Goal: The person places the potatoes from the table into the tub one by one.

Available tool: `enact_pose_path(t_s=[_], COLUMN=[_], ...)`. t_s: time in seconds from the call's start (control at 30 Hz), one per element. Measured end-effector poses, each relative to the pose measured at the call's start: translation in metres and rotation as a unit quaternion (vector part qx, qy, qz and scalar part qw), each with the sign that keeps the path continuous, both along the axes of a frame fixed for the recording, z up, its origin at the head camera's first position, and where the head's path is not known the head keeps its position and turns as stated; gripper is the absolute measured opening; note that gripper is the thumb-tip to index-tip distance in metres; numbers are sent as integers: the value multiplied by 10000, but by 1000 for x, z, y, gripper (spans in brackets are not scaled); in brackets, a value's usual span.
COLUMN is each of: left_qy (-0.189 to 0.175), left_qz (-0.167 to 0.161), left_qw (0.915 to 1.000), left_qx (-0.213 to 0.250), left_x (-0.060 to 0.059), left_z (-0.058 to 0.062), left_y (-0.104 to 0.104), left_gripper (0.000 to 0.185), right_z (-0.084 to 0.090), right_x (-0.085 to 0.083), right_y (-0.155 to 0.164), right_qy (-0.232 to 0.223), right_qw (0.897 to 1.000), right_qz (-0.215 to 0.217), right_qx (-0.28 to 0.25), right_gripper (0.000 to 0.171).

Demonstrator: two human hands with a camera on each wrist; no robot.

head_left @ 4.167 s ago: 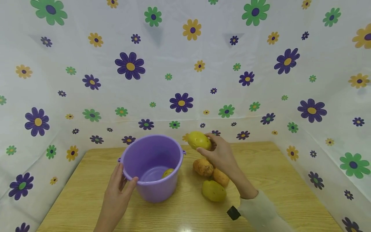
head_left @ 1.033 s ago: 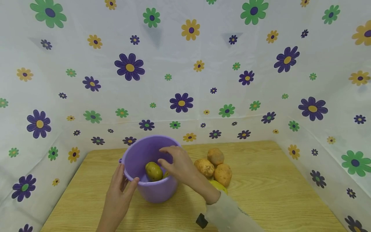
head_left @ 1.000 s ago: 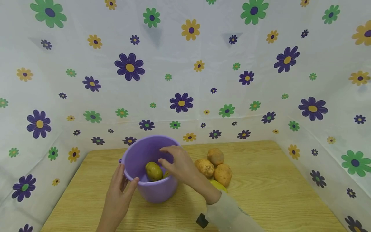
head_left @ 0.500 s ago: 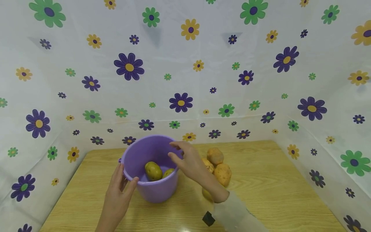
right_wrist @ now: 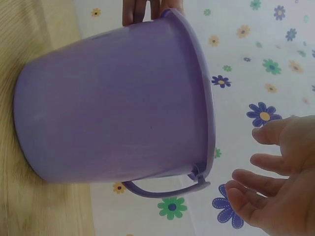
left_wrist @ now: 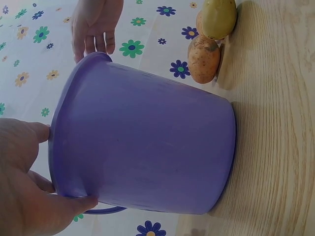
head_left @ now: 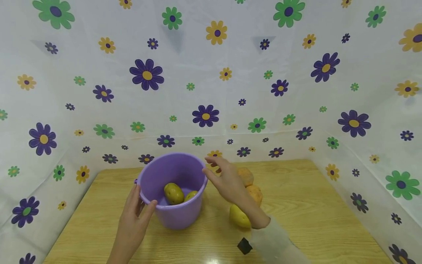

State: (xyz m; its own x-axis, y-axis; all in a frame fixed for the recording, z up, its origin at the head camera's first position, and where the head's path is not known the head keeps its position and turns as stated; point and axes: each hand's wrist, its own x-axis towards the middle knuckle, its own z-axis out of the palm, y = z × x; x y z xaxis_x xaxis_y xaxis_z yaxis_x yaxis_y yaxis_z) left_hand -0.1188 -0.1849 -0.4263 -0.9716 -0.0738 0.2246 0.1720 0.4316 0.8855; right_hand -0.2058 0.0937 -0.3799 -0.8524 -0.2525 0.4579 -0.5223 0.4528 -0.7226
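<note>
A purple bucket (head_left: pixel 179 216) stands on the table, two yellow-green potatoes inside: one in plain sight (head_left: pixel 173 193), the other half behind the front wall. My left hand (head_left: pixel 132 218) holds the bucket's left rim, its thumb at the front and its fingers round the side. Just right of the bucket hovers my right hand (head_left: pixel 227 179), empty, fingers loosely bent and apart from the rim, as the right wrist view also shows. Below its wrist lies a yellow-green potato (head_left: pixel 239 216). Brown potatoes (head_left: pixel 246 176) sit behind that arm, partly hidden.
The wooden table (head_left: pixel 303 212) ends at the back against a white flowered cloth (head_left: pixel 184 106), which also rises on both sides. The bucket's purple handle (right_wrist: pixel 157 193) hangs down behind it. A black square piece (head_left: pixel 244 245) is at the right sleeve.
Earlier my right hand carried a yellow-green potato beside the bucket; that potato now lies inside. The right hand has since drawn out over the rim to the right. The left hand keeps its place.
</note>
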Motion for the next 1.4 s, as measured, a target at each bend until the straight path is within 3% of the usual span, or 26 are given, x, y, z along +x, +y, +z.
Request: enact_pose_path(t_s=[0.43,0.67,1.4], left_qy=[-5,-125,-94], left_qz=[-20,-14,-54], left_qw=[10000,9999,9999], left_qx=[33,-32,-20], left_x=[0,-1,-1], left_z=[-1,-1,-1], left_y=[0,-2,-1], left_gripper=[84,85,85], right_z=[-2,-6,-18], right_x=[2,3,10], right_y=[25,44,108], right_qy=[17,111,229], right_qw=[9985,9985,9933], right_qz=[-538,-526,-1063], right_qx=[94,123,386], right_gripper=[37,37,34])
